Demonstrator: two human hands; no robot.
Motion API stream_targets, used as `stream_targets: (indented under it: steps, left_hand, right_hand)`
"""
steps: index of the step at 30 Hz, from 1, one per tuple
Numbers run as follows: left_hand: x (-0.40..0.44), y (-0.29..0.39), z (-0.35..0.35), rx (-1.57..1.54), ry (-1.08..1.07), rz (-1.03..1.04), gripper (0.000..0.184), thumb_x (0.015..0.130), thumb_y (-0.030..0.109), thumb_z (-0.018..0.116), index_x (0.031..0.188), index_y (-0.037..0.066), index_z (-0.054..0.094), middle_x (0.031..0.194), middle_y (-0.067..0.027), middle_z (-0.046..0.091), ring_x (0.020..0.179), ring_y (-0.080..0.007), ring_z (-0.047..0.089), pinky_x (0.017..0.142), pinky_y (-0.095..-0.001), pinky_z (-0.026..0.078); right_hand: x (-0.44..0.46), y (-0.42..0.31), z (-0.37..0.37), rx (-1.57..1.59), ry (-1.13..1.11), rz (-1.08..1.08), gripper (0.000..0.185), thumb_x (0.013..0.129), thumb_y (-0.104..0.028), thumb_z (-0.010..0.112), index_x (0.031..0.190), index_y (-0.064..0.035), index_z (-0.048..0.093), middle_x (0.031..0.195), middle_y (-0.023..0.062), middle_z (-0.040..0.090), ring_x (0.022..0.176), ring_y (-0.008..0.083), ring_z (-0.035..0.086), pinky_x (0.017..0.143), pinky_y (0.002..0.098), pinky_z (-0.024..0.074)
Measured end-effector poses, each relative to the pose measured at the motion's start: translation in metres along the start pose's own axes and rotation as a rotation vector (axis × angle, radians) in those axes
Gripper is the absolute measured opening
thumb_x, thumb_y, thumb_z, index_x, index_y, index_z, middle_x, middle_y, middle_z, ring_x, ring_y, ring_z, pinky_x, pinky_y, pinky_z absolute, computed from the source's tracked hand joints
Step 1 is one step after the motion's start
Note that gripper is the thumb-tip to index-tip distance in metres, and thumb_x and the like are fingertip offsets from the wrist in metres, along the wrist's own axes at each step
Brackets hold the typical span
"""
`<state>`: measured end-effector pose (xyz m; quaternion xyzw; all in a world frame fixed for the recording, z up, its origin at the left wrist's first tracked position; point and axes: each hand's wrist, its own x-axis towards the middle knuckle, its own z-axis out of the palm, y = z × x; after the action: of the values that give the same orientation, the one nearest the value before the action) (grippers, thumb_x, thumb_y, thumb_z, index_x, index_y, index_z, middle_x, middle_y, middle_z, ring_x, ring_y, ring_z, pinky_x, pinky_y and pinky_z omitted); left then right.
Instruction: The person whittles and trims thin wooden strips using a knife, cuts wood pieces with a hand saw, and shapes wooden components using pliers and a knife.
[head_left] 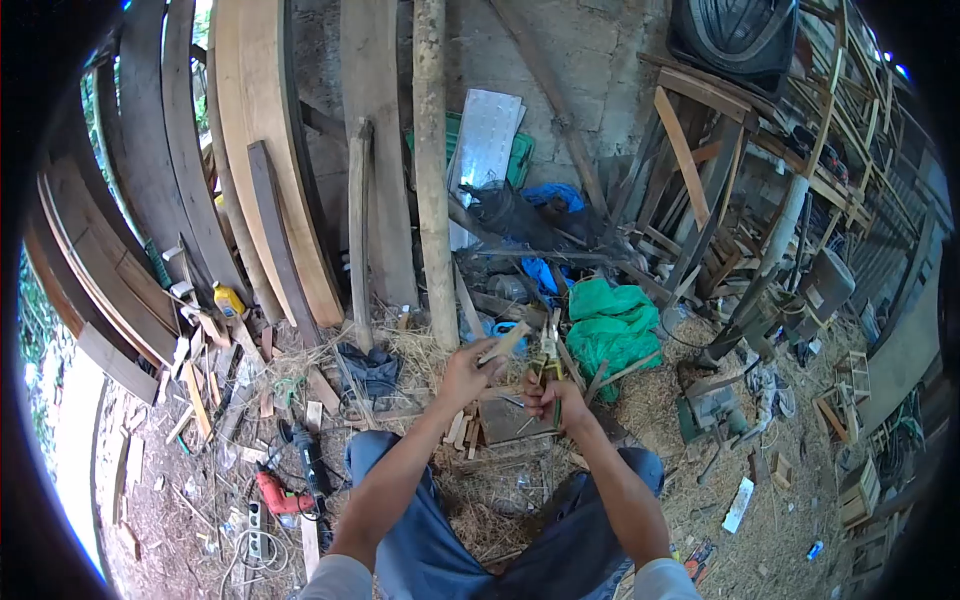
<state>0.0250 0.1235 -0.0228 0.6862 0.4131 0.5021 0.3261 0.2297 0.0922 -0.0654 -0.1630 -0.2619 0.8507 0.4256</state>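
Observation:
My left hand (468,376) is closed on a small pale wood piece (508,343), held out in front of my knees. To its right, my right hand (556,402) grips a pair of pliers (549,346) with yellow-green handles, jaws pointing up and away from me. The wood piece and the pliers are close together; whether they touch I cannot tell. Below my hands, between my legs, a wooden block (507,420) lies on the ground with several small offcuts (462,430) beside it.
A red drill (283,494), a dark angle grinder (308,458) and a white power strip (258,535) lie at my left. Green cloth or plastic (610,325) is heaped ahead. Long planks (270,150) lean at the left; a bench machine (712,408) stands at the right. Shavings cover the ground.

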Motion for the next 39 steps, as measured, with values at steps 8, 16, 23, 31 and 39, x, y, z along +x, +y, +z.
stream_targets:
  steps: [8,16,23,31,39]
  left_hand:
    - [0.009,0.007,-0.005,-0.199,-0.084,-0.125,0.032,0.086,0.018,0.063,0.112,0.001,0.057,0.079,-0.0059,0.06,0.062,-0.0101,0.055,0.054,-0.0265,0.045]
    - [0.012,-0.008,-0.005,-0.487,-0.066,-0.147,0.025,0.087,0.014,0.06,0.109,0.002,0.056,0.08,0.0,0.054,0.069,-0.0083,0.054,0.056,-0.0259,0.044]
    - [0.021,0.007,-0.012,-0.856,0.046,-0.34,0.014,0.088,0.012,0.058,0.1,0.006,0.056,0.085,-0.0011,0.059,0.078,-0.0128,0.06,0.065,-0.0283,0.051]
    - [0.028,0.007,-0.018,-0.914,0.191,-0.346,0.012,0.087,0.012,0.06,0.097,0.008,0.056,0.088,-0.0024,0.062,0.081,-0.0157,0.062,0.071,-0.0341,0.053]
    - [0.032,0.002,-0.032,-0.854,0.264,-0.308,0.03,0.081,0.002,0.063,0.108,0.008,0.049,0.094,-0.0007,0.055,0.084,-0.0144,0.059,0.072,-0.0318,0.054]
  right_hand:
    - [-0.021,-0.035,0.002,-0.395,0.544,-0.245,0.039,0.063,0.003,0.044,0.102,-0.0017,0.043,0.074,0.0024,0.044,0.058,0.014,0.04,0.052,0.0282,0.0345]
    - [-0.065,-0.077,-0.014,-0.629,1.02,-0.162,0.009,0.072,-0.012,0.053,0.079,-0.0065,0.051,0.063,0.0029,0.049,0.054,0.0184,0.048,0.051,0.0326,0.042]
    - [-0.059,-0.066,0.014,-0.464,0.842,-0.243,0.02,0.088,-0.023,0.059,0.085,-0.0049,0.053,0.071,0.0042,0.056,0.062,0.0163,0.055,0.052,0.0319,0.0463]
    - [-0.046,-0.034,0.058,-0.475,0.511,-0.204,0.025,0.08,-0.004,0.066,0.097,-0.0037,0.047,0.087,0.0083,0.059,0.086,0.0218,0.062,0.066,0.0328,0.0525]
    - [-0.038,-0.028,0.03,-0.567,0.488,-0.196,0.031,0.076,-0.001,0.069,0.098,-0.0045,0.048,0.091,0.0062,0.056,0.086,0.0186,0.059,0.063,0.0333,0.0505]
